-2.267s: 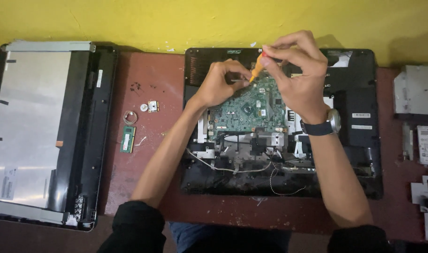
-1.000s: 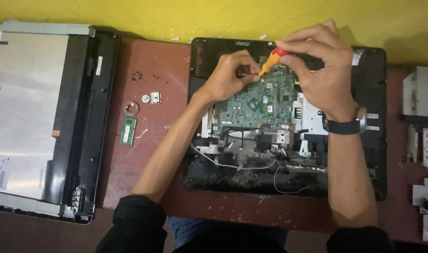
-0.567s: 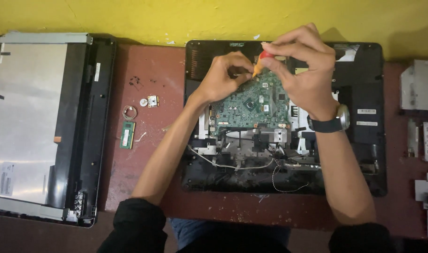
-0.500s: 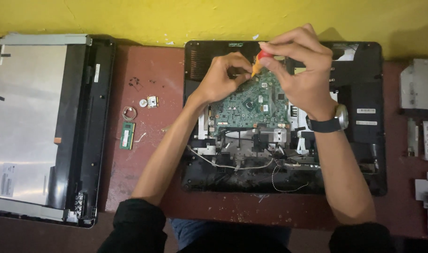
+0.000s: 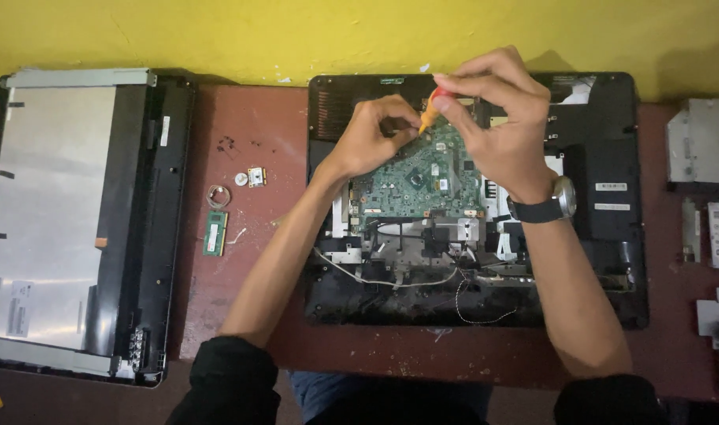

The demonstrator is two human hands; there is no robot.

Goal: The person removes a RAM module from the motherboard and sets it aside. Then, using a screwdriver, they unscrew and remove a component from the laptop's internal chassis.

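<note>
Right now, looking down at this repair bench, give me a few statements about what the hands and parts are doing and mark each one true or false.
1. The right hand grips a screwdriver with an orange and red handle. True.
2. The left hand rests on the screen panel at the left. False: it is over the top edge of the green circuit board, beside the screwdriver.
3. A wristwatch sits on the right wrist. True.
4. The small green memory stick is plugged into the circuit board. False: it lies loose on the red table, between the panel and the open computer casing.
5. The wall behind the table is yellow. True.
</note>
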